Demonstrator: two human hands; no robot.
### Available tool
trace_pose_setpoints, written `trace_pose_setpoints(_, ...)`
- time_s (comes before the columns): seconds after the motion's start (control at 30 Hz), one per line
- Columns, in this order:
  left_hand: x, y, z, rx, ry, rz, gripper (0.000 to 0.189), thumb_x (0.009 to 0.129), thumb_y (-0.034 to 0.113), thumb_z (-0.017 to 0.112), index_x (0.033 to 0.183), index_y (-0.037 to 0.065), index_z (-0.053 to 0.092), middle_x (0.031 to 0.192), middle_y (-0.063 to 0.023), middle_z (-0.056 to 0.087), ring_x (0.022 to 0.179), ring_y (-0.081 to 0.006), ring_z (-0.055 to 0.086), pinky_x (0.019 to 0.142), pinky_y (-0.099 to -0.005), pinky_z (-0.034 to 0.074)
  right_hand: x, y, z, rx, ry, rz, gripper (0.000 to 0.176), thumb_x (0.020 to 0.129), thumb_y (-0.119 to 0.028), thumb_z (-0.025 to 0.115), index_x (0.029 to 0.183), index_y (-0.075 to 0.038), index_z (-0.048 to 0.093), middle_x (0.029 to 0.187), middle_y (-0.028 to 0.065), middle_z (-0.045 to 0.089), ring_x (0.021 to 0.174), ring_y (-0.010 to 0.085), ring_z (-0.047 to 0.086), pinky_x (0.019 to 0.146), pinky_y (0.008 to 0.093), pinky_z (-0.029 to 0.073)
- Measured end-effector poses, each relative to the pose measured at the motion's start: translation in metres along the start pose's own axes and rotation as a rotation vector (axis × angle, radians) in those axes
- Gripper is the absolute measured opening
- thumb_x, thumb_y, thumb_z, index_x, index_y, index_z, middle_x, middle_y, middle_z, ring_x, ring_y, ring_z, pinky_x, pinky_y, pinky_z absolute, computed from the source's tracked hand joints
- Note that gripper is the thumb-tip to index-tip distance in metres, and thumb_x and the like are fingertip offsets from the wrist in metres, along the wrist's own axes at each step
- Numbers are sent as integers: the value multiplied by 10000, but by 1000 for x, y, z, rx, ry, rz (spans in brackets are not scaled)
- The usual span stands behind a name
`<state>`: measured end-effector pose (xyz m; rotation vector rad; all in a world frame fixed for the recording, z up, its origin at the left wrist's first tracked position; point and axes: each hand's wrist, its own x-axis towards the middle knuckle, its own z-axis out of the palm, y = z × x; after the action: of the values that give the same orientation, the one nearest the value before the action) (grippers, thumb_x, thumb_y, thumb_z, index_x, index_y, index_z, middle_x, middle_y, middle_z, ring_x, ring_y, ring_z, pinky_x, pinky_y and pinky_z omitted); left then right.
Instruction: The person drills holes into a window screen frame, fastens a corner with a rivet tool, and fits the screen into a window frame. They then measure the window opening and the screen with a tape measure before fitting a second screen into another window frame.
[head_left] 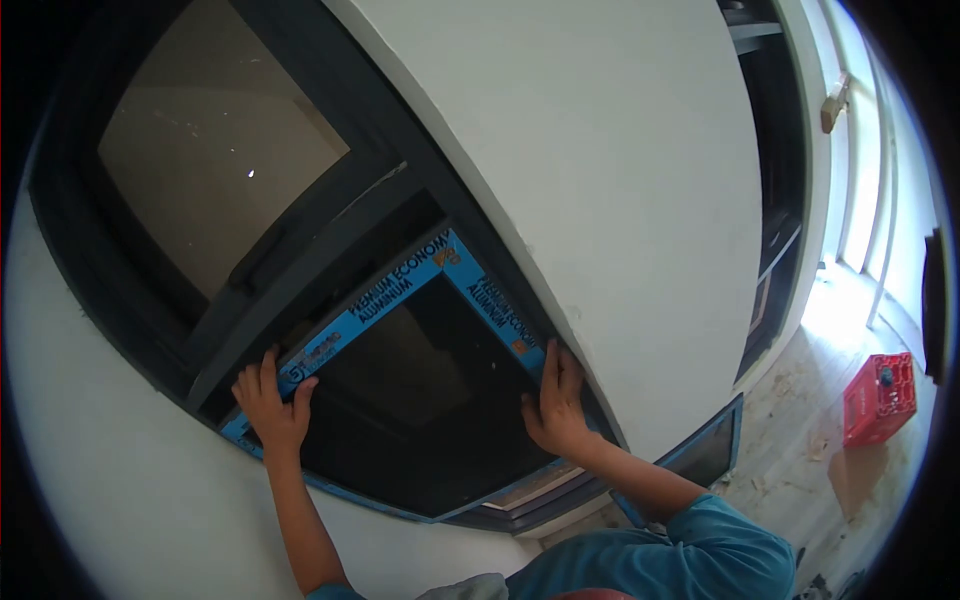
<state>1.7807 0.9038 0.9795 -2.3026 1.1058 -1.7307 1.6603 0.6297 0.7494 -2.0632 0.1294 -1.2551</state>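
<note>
In front of you, the dark window frame (330, 215) carries the blue-taped glass panel (420, 370). Down to your right, the pale floor (790, 420) bears a red crate (879, 398), flat cardboard (852, 478) and scattered scraps.

The left hand (272, 400) hides the start of the lettering (385, 300) on the blue-taped frame (500, 308); right of that frame, the red crate (880, 398) shows markings too small to read.

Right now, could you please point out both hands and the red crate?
left hand (270, 402): head view, back of the hand.
right hand (556, 405): head view, back of the hand.
red crate (878, 405): head view, its red side.
</note>
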Motion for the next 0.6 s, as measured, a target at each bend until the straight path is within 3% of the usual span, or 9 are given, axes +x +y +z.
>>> trace_pose_setpoints(0.17, 3, 2, -2, -4, 6, -21, 631, 769, 528, 613, 1153, 32, 543, 896, -101, 496, 842, -266, 457, 775, -386, 324, 8, -3, -3, 34, 24, -4, 772, 748, -48, 544, 1344, 166, 103, 1302, 365, 186, 1209, 528, 217, 1022, 589, 161)
trace_pose_setpoints(0.27, 0, 3, -6, -4, -20, -38, 583, 769, 450, 649, 1151, 25, 535, 950, -113, 516, 897, -280, 470, 806, -387, 321, 8, -1, -5, -58, -31, 4, 766, 784, -43, 524, 1364, 133, 56, 1330, 361, 145, 1212, 508, 235, 1027, 541, 210)
trace_pose_setpoints(0.33, 3, 5, -6, -18, 26, -23, 569, 761, 435, 665, 1142, 30, 541, 951, -110, 520, 897, -277, 472, 813, -386, 320, 7, 0, -5, 26, 7, -20, 752, 762, -38, 531, 1351, 151, 104, 1319, 361, 169, 1216, 513, 225, 1030, 548, 196)
trace_pose_setpoints(0.6, 2, 1, 1, -67, 124, -16, 576, 711, 454, 707, 1096, 47, 572, 982, -101, 543, 938, -282, 488, 838, -385, 324, 9, 0, 13, -3, 115, 4, 686, 807, -46, 501, 1372, 116, 148, 1316, 344, 203, 1208, 477, 251, 1035, 523, 191)
